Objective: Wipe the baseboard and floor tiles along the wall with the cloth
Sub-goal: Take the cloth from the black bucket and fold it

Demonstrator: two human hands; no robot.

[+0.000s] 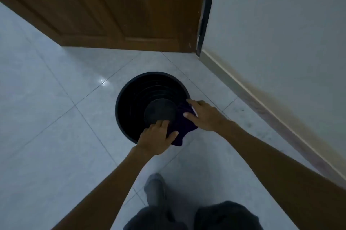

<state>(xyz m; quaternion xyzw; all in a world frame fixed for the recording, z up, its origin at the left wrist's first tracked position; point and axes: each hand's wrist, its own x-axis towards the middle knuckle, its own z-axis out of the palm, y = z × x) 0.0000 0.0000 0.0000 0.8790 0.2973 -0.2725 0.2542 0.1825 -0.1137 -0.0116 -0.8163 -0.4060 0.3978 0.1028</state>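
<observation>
At the black bucket [127, 102], our left hand [157, 136] holds the dark cloth [185, 126] in its grip while our right hand [204, 115] rests on it, grip released

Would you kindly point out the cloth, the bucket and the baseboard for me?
cloth [184, 128]: head view, fold draped over the rim.
bucket [131, 98]: head view, ribbed inner wall, left side.
baseboard [262, 108]: head view, its face below the pale top edge.

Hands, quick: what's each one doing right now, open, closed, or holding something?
Left hand: closed, gripping the cloth at the bucket rim.
Right hand: open, fingers straight, resting on the cloth.
</observation>
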